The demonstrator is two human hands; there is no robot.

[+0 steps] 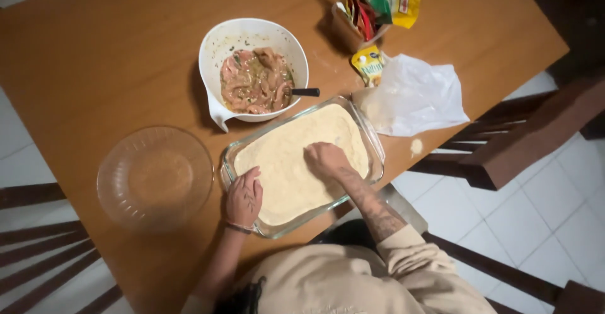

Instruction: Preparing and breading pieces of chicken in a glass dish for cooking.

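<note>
1. Your right hand lies palm down in the glass baking dish, fingers together and pressed flat onto the pale flour coating that fills it. It grips nothing.

2. Your left hand rests on the near left rim of the same dish, fingers curled over the edge. Whether it actually clamps the glass or only leans on it cannot be told from this angle.

3. The dish sits slantwise on the wooden table, close to the table's near edge and directly before you.

4. Just beyond the dish, nearly touching its far rim, stands a white bowl holding strips of raw marinated meat. A dark utensil handle pokes out over the bowl's right side.

5. To the left of the dish, near but apart from it, stands a clear glass plate, turned with its rim up.

6. To the right of the dish lies a crumpled white plastic bag, touching the dish's far right corner.

7. Beyond the bag sit a small yellow packet and a container of mixed sachets, with a green and yellow packet at the top.

8. A small spill of flour marks the table's edge near the bag.
</note>
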